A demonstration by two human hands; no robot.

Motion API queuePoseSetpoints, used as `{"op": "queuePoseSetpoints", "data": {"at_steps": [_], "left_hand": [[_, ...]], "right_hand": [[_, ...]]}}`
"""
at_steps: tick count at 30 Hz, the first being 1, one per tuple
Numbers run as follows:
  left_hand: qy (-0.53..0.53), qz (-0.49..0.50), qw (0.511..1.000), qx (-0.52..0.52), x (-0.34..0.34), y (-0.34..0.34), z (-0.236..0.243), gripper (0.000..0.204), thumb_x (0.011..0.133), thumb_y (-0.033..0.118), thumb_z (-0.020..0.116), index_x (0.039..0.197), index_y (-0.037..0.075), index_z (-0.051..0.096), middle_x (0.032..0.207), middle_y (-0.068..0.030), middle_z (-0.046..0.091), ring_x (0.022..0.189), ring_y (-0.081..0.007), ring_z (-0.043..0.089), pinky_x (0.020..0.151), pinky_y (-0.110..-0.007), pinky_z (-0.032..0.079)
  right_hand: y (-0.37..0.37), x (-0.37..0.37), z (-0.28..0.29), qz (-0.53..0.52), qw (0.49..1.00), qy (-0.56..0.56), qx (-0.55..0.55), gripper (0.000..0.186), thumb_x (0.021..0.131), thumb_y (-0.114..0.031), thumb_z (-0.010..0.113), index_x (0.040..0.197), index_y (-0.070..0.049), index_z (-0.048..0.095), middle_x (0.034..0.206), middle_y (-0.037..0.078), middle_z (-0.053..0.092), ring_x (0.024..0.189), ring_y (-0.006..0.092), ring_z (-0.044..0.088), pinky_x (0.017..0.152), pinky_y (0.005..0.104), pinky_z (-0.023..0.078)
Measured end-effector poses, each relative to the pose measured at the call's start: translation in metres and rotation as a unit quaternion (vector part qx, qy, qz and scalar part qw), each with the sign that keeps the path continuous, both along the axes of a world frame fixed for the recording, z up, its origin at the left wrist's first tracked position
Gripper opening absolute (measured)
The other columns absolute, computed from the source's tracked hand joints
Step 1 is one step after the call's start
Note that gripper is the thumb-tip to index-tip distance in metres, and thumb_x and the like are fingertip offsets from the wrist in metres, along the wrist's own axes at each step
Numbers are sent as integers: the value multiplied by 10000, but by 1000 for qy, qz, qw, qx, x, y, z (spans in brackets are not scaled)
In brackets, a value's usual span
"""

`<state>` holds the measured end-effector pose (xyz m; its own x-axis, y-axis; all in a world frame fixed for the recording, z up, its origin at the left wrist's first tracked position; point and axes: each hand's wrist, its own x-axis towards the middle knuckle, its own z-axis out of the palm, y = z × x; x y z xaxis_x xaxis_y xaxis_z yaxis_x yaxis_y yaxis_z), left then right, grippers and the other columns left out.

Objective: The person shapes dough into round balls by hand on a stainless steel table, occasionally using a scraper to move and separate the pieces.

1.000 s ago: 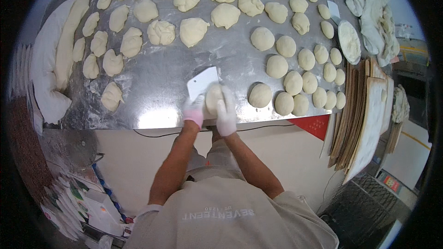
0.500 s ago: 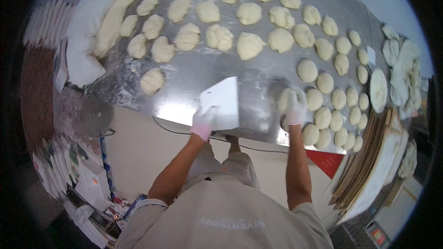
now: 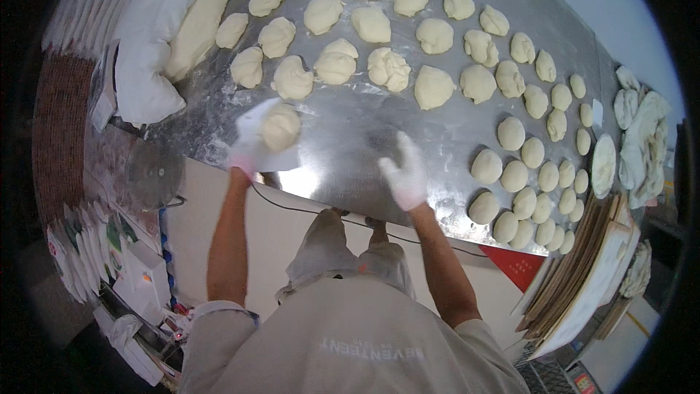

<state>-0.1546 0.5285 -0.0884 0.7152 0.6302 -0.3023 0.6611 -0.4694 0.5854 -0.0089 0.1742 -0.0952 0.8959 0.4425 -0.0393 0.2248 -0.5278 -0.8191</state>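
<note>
The right hand (image 3: 405, 174) has just released a round dough ball (image 3: 486, 166), now well right of the white scraper (image 3: 286, 160); its fingers spread, empty. The left hand (image 3: 243, 157) grips that scraper, now apparently beneath another dough piece (image 3: 281, 128), so one ball seems finished.

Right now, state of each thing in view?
White-gloved left hand: grip closed on flat white scraper.
Scraper: overlaps pale rough dough lump; under or beside unclear.
White-gloved right hand: grip open, empty.
Smooth round pale dough balls: clustered, right.
Other lumps: spread out.
Grey metal table: white smudges.
</note>
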Motion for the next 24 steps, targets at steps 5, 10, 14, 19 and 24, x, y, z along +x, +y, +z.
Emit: {"op": "queuePoseSetpoints", "data": {"at_steps": [5, 10, 14, 19, 24], "left_hand": [[19, -80, 980, -179, 53, -126, 21, 282, 923, 209, 549, 1096, 23, 670, 1096, -186, 674, 1023, -357, 626, 908, -390, 486], [-23, -253, 966, -43, 39, -103, 11, 317, 889, 223, 607, 1138, 31, 648, 1030, -149, 689, 951, -309, 648, 858, -429, 489], [88, -65, 993, -43, 48, -46, 40, 400, 850, 207, 655, 1203, 22, 618, 1038, -177, 661, 1001, -330, 610, 907, -435, 470], [56, -50, 981, 181, 81, -77, 88, 452, 846, 222, 648, 1248, 25, 582, 1176, -210, 600, 1093, -385, 552, 961, -457, 435], [-26, -178, 984, -6, 91, -138, 53, 596, 825, 226, 652, 1358, 30, 470, 1181, -200, 602, 1097, -332, 574, 961, -410, 445]], "right_hand": [[77, 1, 41, -2, 995, -9, -103, 657, 814, -175, 704, 1373, 55, 447, 1410, 240, 451, 1315, 330, 447, 1084, 392, 385], [-15, 22, 37, -191, 974, 121, 4, 491, 880, -236, 656, 1286, 12, 532, 1155, 138, 568, 1029, 223, 581, 868, 329, 491], [-69, 47, 58, -346, 921, 132, 121, 452, 914, -287, 634, 1255, -2, 549, 941, 85, 639, 820, 176, 622, 722, 305, 517], [-100, 118, 5, -270, 958, -90, -45, 264, 873, -164, 588, 1074, 5, 618, 941, 179, 675, 876, 312, 655, 752, 405, 524], [-12, 64, 49, 18, 983, -56, -173, 246, 833, -151, 605, 1043, -22, 598, 1059, 213, 622, 1007, 377, 602, 861, 454, 491]]}}
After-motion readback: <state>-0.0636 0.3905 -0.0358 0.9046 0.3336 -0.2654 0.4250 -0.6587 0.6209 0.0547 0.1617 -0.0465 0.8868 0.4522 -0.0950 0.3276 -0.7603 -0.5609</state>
